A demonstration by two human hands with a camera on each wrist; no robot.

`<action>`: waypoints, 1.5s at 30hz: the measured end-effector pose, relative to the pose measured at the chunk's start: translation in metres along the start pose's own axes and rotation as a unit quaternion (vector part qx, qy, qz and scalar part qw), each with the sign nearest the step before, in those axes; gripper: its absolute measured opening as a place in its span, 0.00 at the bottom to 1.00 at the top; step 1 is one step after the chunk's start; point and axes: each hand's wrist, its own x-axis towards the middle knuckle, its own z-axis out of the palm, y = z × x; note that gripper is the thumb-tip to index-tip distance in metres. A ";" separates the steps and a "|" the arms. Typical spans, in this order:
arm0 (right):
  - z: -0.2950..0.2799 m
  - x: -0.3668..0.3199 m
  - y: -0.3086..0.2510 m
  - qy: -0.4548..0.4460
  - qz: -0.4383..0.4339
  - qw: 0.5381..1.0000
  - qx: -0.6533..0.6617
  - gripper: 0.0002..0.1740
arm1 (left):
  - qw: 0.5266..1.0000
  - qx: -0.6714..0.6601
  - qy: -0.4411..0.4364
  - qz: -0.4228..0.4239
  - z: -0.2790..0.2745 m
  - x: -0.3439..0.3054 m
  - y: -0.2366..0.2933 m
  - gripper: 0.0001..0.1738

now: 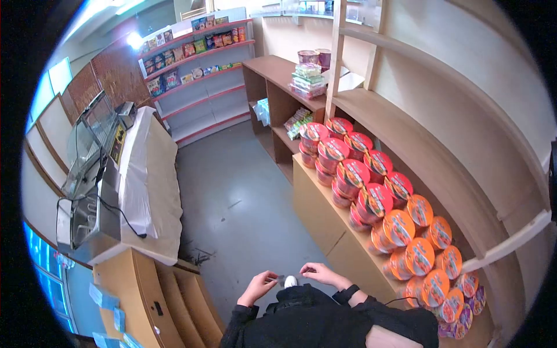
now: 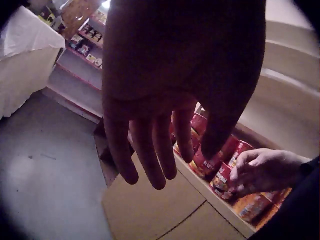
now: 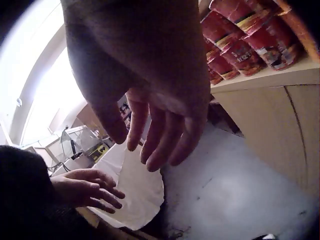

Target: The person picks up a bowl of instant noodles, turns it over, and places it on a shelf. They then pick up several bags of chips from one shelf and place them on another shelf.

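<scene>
Both hands hover in front of the body at the bottom of the head view, apart from each other and holding nothing. The left hand [image 1: 259, 288] has loosely bent fingers pointing toward the right hand [image 1: 326, 275]. Seen from its own wrist, the left hand [image 2: 175, 75] hangs with fingers spread downward. In the right wrist view the right hand [image 3: 145, 75] droops with relaxed fingers over the floor. Nearest to the right hand are red cup noodles [image 1: 374, 200] and orange cup noodles [image 1: 419, 256], stacked in rows on a wooden ledge.
A wooden cabinet [image 1: 321, 217] borders the floor [image 1: 243, 191] on the right. Along the left runs a cloth-covered table [image 1: 148, 174] with a metal appliance and cable. Snack shelves [image 1: 200, 95] stand at the back; a wooden shelf unit [image 1: 136, 284] is at lower left.
</scene>
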 end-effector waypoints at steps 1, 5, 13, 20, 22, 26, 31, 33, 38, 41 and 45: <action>-0.003 0.017 -0.005 0.004 -0.003 1.000 0.020 0.11 | 1.000 0.029 -0.007 -0.004 -0.016 0.017 0.004 0.14; -0.020 0.084 -0.022 0.004 -0.028 1.000 0.009 0.10 | 0.994 0.098 0.030 0.045 -0.075 0.084 0.022 0.13; -0.052 0.180 -0.066 -0.056 -0.072 0.994 -0.059 0.10 | 0.998 -0.037 0.053 0.001 -0.134 0.167 0.001 0.14; -0.072 0.280 -0.068 0.011 -0.051 0.999 -0.006 0.10 | 0.994 -0.048 0.092 -0.026 -0.232 0.255 -0.041 0.12; -0.082 0.315 -0.081 0.043 -0.028 0.997 0.054 0.09 | 0.995 -0.002 0.095 -0.009 -0.272 0.284 -0.029 0.12; -0.103 0.381 -0.111 0.103 -0.020 0.994 0.039 0.09 | 0.995 0.007 0.101 0.021 -0.344 0.352 -0.014 0.12; -0.125 0.427 -0.150 0.201 -0.039 0.979 0.017 0.08 | 0.999 0.024 0.020 0.036 -0.384 0.454 -0.010 0.12; -0.134 0.437 -0.150 0.218 -0.032 0.975 0.026 0.08 | 0.998 0.020 -0.007 0.067 -0.383 0.491 0.017 0.12; -0.169 0.459 -0.141 0.265 -0.027 0.963 0.025 0.08 | 0.983 0.011 -0.089 0.161 -0.356 0.587 0.064 0.12; -0.205 0.472 -0.151 0.296 -0.033 0.954 0.015 0.07 | 0.982 -0.057 -0.110 0.145 -0.338 0.633 0.106 0.12; -0.248 0.491 -0.170 0.346 -0.058 0.936 -0.004 0.07 | 0.958 -0.035 -0.141 0.247 -0.338 0.698 0.153 0.11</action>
